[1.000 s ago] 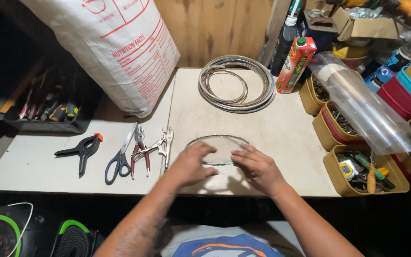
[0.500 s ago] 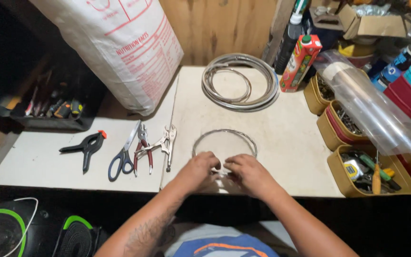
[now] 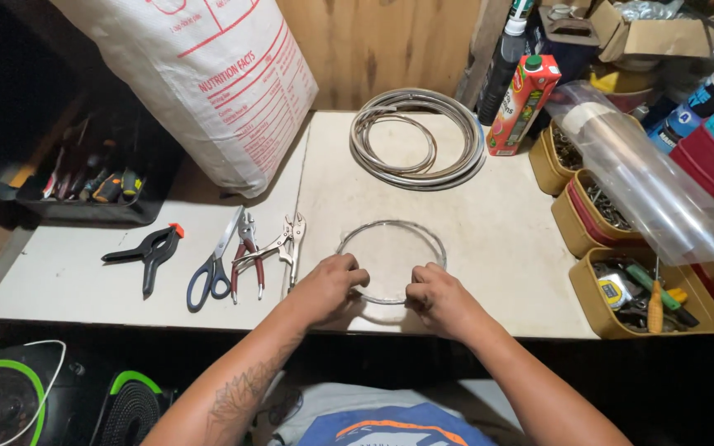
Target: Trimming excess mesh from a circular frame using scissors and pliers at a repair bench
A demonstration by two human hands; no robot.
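- Nearby, the yellow bins (image 3: 687, 318) at the bench's right edge held screws and small tools (a tape measure too).
- Both fists, left hand (image 3: 328, 287) and right hand (image 3: 438, 299), gripped the wire ring (image 3: 391, 227) lying flat on the white bench (image 3: 497, 239).

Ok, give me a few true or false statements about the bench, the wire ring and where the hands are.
1. Both hands, left hand and right hand, grip the small wire ring. True.
2. The scissors lie right of the ring. False: they lie left of it.
3. The large wire coil sits beyond the ring. True.
4. The black spring clamp is held in the left hand. False: it lies untouched on the bench.
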